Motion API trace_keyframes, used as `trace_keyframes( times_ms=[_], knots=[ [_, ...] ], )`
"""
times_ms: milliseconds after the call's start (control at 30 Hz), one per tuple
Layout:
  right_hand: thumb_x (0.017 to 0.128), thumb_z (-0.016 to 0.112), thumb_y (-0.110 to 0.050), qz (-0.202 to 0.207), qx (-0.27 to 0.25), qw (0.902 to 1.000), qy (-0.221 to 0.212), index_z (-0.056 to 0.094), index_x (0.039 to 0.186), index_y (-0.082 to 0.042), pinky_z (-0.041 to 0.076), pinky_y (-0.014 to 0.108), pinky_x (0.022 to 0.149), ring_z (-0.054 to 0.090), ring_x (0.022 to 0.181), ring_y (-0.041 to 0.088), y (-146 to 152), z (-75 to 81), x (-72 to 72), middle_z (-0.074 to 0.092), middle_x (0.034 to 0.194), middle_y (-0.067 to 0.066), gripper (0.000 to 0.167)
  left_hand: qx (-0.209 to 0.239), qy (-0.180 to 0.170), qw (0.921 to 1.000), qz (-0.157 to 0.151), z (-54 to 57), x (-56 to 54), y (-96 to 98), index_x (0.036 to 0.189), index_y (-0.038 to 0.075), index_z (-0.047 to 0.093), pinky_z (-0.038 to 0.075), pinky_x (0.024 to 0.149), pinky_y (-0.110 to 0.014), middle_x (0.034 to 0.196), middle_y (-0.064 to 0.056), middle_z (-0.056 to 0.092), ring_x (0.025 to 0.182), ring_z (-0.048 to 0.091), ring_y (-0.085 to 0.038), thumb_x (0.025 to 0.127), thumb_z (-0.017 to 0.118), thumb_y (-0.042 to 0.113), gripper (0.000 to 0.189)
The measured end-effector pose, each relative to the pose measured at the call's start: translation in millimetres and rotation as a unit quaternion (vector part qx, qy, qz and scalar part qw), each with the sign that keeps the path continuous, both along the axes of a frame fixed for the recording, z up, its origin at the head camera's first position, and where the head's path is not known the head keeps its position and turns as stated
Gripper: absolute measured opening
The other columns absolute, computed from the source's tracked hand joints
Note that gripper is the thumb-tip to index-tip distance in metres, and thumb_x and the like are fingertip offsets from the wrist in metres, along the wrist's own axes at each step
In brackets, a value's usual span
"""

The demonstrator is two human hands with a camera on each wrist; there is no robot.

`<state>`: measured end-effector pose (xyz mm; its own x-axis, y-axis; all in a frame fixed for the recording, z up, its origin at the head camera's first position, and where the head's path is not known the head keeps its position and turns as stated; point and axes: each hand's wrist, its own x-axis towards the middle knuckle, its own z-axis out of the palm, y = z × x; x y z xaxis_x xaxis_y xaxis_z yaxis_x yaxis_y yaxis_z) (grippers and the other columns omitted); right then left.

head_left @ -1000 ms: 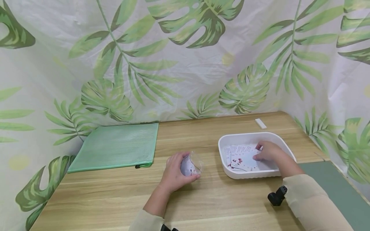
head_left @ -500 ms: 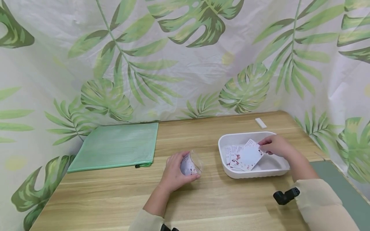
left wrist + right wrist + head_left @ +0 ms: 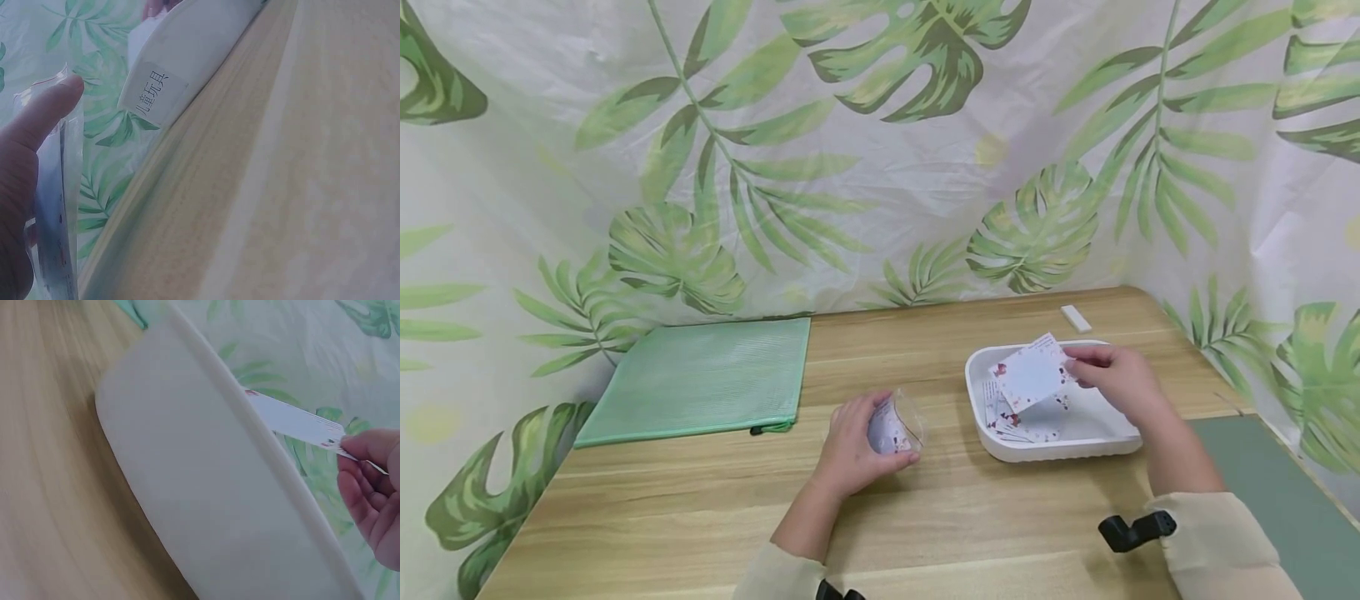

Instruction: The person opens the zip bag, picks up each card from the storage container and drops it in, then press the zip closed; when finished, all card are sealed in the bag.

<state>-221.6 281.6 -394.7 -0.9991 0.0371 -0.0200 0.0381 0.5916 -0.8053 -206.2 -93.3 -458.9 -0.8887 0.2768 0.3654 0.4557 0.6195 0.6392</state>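
My right hand [image 3: 1116, 383] pinches a white printed card [image 3: 1032, 372] by its right edge, lifted and tilted above the white plastic basket [image 3: 1045, 456]. More cards [image 3: 1033, 423] lie fanned out inside the basket, partly covered by the lifted one. In the right wrist view, thumb and forefinger grip the card [image 3: 300, 425] just beyond the basket's rim. My left hand [image 3: 853, 454] holds a clear plastic bag [image 3: 912, 421] with cards in it, thumb and fingers around its sides, its mouth toward the basket. The left wrist view shows the bag [image 3: 59, 187] from the side.
A green mesh zipper pouch [image 3: 700, 379] lies on the back left of the wooden table [image 3: 700, 525]. Behind the basket is a small white block [image 3: 1076, 318]. A grey-green mat [image 3: 1262, 492] covers the right side. A label [image 3: 153, 94] is stuck on the basket's wall.
My right hand has picked a card off those in the basket and raised it, tilting it above the rest. The left hand and its bag have stayed in place.
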Motion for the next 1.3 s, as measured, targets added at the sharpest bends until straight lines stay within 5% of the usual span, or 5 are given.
trace_keyframes(
  times_ms=[167,433,767,1300],
  knots=[
    [0.092,0.068,-0.027,-0.042,-0.100,0.9928,0.051,0.062,0.125,0.005,0.054,0.017,0.071,0.067,0.074,0.000,-27.1,-0.8,10.8,0.068,0.083,-0.025,0.046,-0.006,0.012,0.9999,-0.002,-1.3,-1.3,-1.0,0.135,0.014,0.054,0.036,0.101,-0.047,0.123,-0.005,0.065,0.116,0.055,-0.026,0.060,0.087,0.047,0.089],
    [0.089,0.070,-0.014,-0.077,-0.200,0.9755,0.048,0.063,0.122,0.008,0.056,0.019,0.067,0.064,0.067,0.000,-82.3,-0.8,27.2,0.066,0.076,-0.020,0.040,-0.015,0.024,0.9996,-0.002,-2.3,-2.1,-0.6,0.135,0.015,0.054,0.037,0.099,-0.046,0.124,-0.004,0.065,0.117,0.056,-0.025,0.060,0.087,0.047,0.088],
    [0.086,0.072,-0.010,-0.069,-0.200,0.9769,0.027,0.069,0.114,0.006,0.055,0.018,0.065,0.063,0.066,0.002,-121.4,-3.3,39.3,0.069,0.079,-0.003,0.032,-0.021,0.024,0.9995,0.006,-1.4,-2.4,-0.5,0.135,0.013,0.055,0.036,0.099,-0.047,0.122,-0.006,0.065,0.117,0.056,-0.027,0.059,0.088,0.045,0.089],
    [0.084,0.071,-0.007,-0.055,-0.182,0.9818,0.008,0.071,0.109,0.006,0.054,0.019,0.064,0.064,0.065,0.005,-135.5,-4.5,39.1,0.072,0.082,0.005,0.028,-0.036,0.033,0.9988,0.004,-5.3,-3.5,-1.8,0.136,0.017,0.053,0.036,0.098,-0.045,0.116,-0.003,0.064,0.112,0.055,-0.025,0.058,0.087,0.049,0.091]
  ],
)
